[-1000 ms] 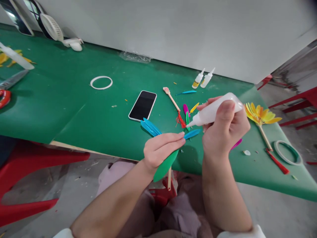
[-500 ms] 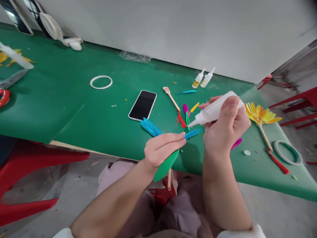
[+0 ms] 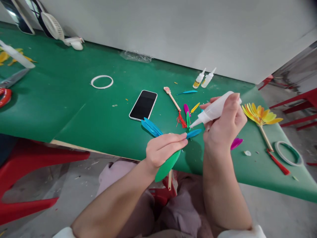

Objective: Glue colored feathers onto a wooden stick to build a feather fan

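My left hand [image 3: 163, 148] grips a green leaf-shaped fan [image 3: 167, 167] near the table's front edge, and the fan's wooden handle [image 3: 169, 181] hangs below. Blue feathers [image 3: 151, 127] stick out past the knuckles, and another blue feather [image 3: 193, 133] lies at the fingertips. In my right hand [image 3: 224, 127] is a white squeeze glue bottle [image 3: 215, 108], tilted down to the left. Its nozzle tip is at the base of a small green feather [image 3: 188, 118]; whether they touch, I cannot tell. My palm hides part of the fan.
A phone [image 3: 143, 105] lies ahead of my left hand. Beyond are a tasselled stick [image 3: 172, 99] and two small bottles [image 3: 198, 79]. A yellow feather fan [image 3: 262, 115] and tape roll [image 3: 288, 153] lie right. Scissors [image 3: 13, 79] and a white ring [image 3: 101, 82] are left.
The bottle's nozzle has shifted slightly right, along with my right hand's small change of tilt. My left hand keeps its hold on the fan, almost still.
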`<act>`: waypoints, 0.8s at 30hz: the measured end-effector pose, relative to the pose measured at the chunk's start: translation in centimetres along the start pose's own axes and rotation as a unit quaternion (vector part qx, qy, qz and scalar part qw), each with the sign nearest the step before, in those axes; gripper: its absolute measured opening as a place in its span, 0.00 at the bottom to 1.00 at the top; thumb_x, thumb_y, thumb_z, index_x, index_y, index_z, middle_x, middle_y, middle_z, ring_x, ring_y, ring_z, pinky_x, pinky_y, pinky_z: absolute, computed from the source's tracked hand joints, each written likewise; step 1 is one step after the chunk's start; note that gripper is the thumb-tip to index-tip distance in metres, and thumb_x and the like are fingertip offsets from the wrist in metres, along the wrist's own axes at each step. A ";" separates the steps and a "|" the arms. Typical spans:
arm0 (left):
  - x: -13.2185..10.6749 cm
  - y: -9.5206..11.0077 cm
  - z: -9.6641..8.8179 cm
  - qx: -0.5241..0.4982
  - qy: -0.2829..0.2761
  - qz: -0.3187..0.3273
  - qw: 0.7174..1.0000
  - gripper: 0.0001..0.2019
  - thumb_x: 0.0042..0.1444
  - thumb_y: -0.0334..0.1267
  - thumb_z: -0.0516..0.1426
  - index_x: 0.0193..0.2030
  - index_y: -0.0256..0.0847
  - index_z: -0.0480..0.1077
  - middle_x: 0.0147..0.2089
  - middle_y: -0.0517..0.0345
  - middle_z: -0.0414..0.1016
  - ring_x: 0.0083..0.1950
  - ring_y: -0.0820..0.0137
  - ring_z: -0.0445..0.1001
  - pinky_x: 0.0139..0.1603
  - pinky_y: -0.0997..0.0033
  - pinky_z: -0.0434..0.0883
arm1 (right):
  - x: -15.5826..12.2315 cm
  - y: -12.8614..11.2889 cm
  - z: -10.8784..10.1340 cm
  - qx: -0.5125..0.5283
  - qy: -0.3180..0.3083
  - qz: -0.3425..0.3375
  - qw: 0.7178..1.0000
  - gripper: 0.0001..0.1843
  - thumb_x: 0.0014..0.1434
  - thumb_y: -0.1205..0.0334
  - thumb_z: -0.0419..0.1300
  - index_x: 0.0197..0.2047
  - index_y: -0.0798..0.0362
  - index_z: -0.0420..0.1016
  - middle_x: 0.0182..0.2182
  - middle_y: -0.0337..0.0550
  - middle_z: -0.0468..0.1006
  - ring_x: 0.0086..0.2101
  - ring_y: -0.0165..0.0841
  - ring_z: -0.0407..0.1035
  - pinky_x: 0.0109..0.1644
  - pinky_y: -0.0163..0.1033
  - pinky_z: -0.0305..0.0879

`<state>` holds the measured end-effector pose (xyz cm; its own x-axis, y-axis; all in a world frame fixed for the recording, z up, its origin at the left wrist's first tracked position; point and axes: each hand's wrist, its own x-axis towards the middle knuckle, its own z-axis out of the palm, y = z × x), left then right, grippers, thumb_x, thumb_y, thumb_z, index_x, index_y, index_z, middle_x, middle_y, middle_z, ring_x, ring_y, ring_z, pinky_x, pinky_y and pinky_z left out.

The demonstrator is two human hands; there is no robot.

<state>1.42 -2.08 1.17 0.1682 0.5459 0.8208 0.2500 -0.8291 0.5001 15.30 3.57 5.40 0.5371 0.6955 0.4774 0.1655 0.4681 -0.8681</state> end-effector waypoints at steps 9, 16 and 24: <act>-0.1 0.0 0.1 -0.007 0.006 -0.007 1.000 0.10 0.52 0.24 0.56 0.41 0.35 0.73 0.42 0.48 0.77 0.43 0.68 0.76 0.44 0.69 0.76 | 0.0 0.2 -0.1 -0.005 -0.004 -0.010 1.000 0.23 0.60 0.46 0.44 0.27 0.50 0.69 0.17 0.37 0.72 0.10 0.24 0.54 0.11 0.32 0.43; -0.2 -0.2 0.1 -0.008 0.008 0.005 1.000 0.10 0.52 0.24 0.56 0.41 0.34 0.73 0.42 0.47 0.77 0.43 0.68 0.76 0.45 0.70 0.76 | 0.1 0.8 -0.3 -0.008 -0.015 -0.020 1.000 0.23 0.61 0.45 0.42 0.28 0.50 0.69 0.17 0.37 0.72 0.10 0.25 0.56 0.10 0.31 0.44; -0.1 0.0 0.0 -0.011 -0.004 -0.002 1.000 0.09 0.52 0.23 0.56 0.40 0.33 0.73 0.42 0.46 0.76 0.43 0.67 0.76 0.45 0.70 0.76 | 0.1 0.6 -0.2 -0.009 -0.010 -0.016 1.000 0.23 0.60 0.45 0.44 0.26 0.50 0.69 0.16 0.36 0.72 0.09 0.23 0.52 0.10 0.31 0.42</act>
<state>1.42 -2.09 1.05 0.1754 0.5495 0.8169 0.2302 -0.8296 0.5087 15.63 3.78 4.92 0.5155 0.6911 0.5066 0.1973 0.4796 -0.8550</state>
